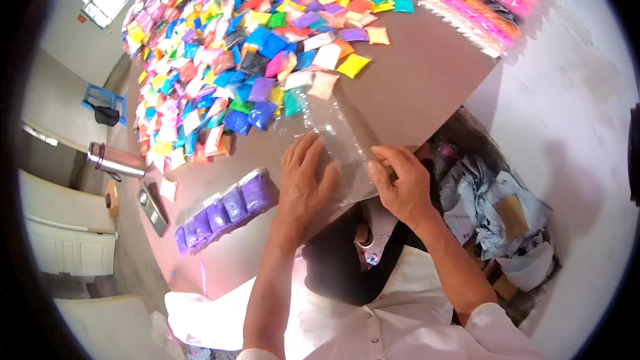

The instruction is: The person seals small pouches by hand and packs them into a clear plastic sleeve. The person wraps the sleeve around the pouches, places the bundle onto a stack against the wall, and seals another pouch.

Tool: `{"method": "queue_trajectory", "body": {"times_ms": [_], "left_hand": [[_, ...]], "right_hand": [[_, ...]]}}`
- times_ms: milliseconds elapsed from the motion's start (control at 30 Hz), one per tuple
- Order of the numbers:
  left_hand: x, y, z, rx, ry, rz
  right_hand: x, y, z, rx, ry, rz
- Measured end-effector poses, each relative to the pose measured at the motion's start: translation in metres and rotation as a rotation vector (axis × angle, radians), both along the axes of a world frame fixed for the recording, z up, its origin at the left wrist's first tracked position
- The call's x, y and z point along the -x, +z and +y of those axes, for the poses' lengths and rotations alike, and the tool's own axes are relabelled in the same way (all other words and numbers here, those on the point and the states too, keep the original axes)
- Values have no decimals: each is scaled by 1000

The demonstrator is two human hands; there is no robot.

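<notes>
A clear plastic bag (337,127) lies flat at the table's near edge, its far end close to the heap of small coloured packets (227,60). My left hand (307,177) rests on the bag with its fingers stretched forward and the thumb apart. At the bag's right edge, my right hand (403,180) has thumb and forefinger closed on the plastic. A row of purple packets (217,219) sits on the table to the left of my left forearm.
Bundles of bright bagged strips (477,0) lie at the table's far right corner. On the left are a phone (153,210) and a steel flask (118,160). Crumpled plastic and cardboard (500,207) fill a space beside the table, right of my right arm.
</notes>
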State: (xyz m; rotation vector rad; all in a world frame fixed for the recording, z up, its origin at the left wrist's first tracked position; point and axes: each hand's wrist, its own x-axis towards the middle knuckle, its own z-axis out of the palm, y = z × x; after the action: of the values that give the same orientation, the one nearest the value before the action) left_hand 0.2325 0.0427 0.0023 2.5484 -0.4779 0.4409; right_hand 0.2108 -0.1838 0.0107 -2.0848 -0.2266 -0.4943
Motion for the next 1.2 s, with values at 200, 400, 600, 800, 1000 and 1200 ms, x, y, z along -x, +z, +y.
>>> {"method": "queue_trajectory", "body": {"times_ms": [200,400,600,800,1000,1200], "left_hand": [[8,13,3,181,78,-149],[33,54,54,244,301,86],[40,71,105,-111,324,305],[35,66,113,38,299,336],[41,93,107,248,267,352],[31,54,48,624,210,357]], "right_hand": [[5,-1,21,223,-88,-117],[-4,-18,25,261,-60,-236],[-8,-27,29,141,5,-225],[-9,-29,28,104,-4,-202],[-8,-28,29,42,20,-158],[-10,-30,30,62,-7,-165]]}}
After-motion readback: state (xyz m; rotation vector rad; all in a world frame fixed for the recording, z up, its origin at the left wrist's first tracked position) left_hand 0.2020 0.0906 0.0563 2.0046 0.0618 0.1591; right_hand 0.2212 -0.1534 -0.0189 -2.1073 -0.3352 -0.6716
